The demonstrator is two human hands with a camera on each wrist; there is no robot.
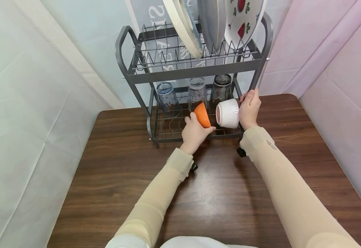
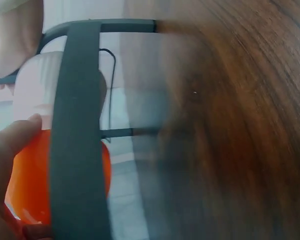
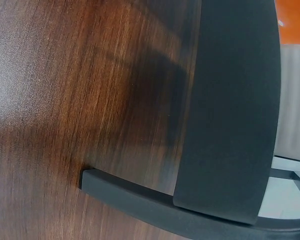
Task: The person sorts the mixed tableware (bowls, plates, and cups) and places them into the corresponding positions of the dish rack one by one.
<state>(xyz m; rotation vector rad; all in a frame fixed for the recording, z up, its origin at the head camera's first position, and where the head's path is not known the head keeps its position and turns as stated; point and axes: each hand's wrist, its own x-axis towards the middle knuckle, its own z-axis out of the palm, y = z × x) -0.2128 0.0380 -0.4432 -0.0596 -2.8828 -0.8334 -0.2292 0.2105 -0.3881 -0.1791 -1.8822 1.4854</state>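
Observation:
My left hand (image 1: 196, 133) holds an orange bowl (image 1: 202, 115), tilted on its side at the front of the dish rack's lower shelf. In the left wrist view the thumb (image 2: 22, 134) lies along the edge of the orange bowl (image 2: 32, 177), behind the rack's dark front rail. Beside it, a white ribbed bowl (image 1: 229, 113) lies on its side at the shelf's right end. Just right of that bowl, my right hand (image 1: 249, 109) grips the side frame of the grey dish rack (image 1: 196, 71); some fingers are hidden. The right wrist view does not show the hand.
Upside-down glasses stand along the back of the lower shelf: a blue one (image 1: 168, 100), a clear one (image 1: 197, 91) and a dark one (image 1: 221, 88). Several plates (image 1: 211, 24) stand upright on the top shelf. The rack stands on a brown wooden table (image 1: 124, 165), with pale curtains around.

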